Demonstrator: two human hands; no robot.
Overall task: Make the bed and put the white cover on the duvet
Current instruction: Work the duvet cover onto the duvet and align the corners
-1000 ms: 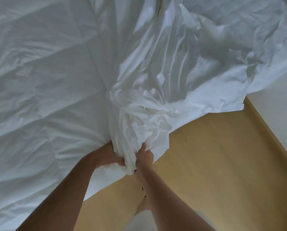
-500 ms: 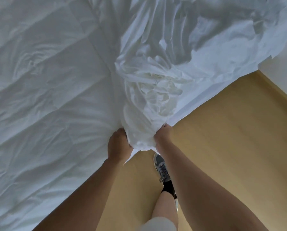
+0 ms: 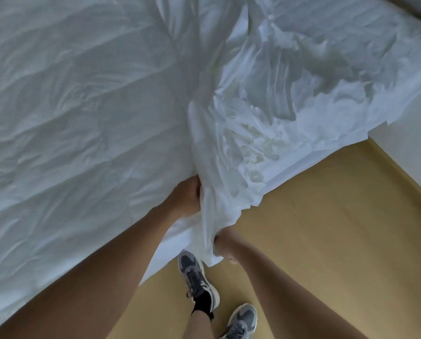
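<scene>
Crumpled thin white cloth cover point(image 3: 265, 123); softer matt quilted duvet point(image 3: 82, 118); smooth floor point(image 3: 326, 241), perhaps wood.

The quilted white duvet point(image 3: 82, 123) lies spread and wrinkled. The thin white cover point(image 3: 273, 123) lies crumpled on its right part, bunched over the near edge.

A quilted white duvet point(image 3: 82, 118) fills the frame from 7 to 12 o'clock. The white cover point(image 3: 265, 133) lies crumpled over it from 12 to 3 o'clock and narrows to a twisted bunch at centre. The left hand point(image 3: 187, 199) grips the bunch's left side; the right hand point(image 3: 225, 245), just toward 5 o'clock, grips its hanging end. Tan floor point(image 3: 326, 228) shows at 4 o'clock, and grey shoes point(image 3: 194, 277) stand at 6 o'clock.
</scene>
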